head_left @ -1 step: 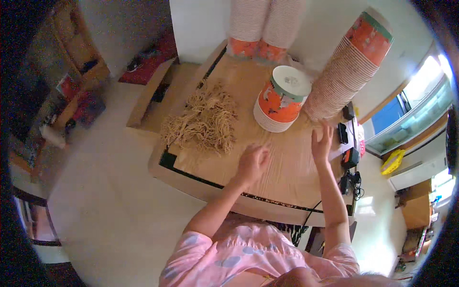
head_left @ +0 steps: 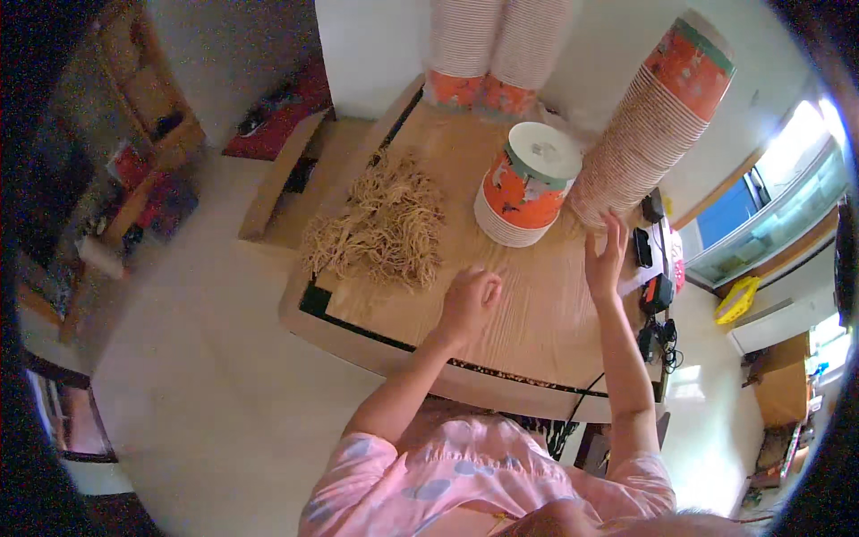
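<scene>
Head view: the right hand (head_left: 607, 255) is raised with fingers spread, palm toward the leaning stack of paper cups (head_left: 646, 134) at the tabletop's (head_left: 537, 313) far right corner. The stack lies just ahead of the fingertips; whether they touch is unclear. Its long axis tilts away and rightward. The left hand (head_left: 467, 300) is curled loosely closed, hovering mid-table near the pile of tan strands (head_left: 380, 228) on the left edge. A short cup stack (head_left: 526, 183) stands between them, farther back.

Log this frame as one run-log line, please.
left hand closed, on wooden table beside rubber band pile | right hand open, at tall leaning cup stack | short cup stack between
</scene>
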The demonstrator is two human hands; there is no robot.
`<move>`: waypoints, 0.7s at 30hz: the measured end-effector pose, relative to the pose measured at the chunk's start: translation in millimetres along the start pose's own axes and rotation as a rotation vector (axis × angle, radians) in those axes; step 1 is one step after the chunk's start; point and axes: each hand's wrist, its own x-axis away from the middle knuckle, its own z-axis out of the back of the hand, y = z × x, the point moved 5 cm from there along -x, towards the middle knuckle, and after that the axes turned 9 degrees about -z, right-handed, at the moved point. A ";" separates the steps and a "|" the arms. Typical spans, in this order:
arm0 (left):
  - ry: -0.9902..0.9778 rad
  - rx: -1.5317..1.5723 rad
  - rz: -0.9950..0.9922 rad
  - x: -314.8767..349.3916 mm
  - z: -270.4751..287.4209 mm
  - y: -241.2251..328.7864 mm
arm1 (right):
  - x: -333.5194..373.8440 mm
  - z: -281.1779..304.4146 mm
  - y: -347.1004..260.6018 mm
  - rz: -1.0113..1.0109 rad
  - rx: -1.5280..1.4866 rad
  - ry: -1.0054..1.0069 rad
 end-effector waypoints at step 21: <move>-0.054 -0.481 -0.202 -35.1 -67.9 -33.9 | -74.9 -51.9 -82.4 0.289 -0.003 -0.295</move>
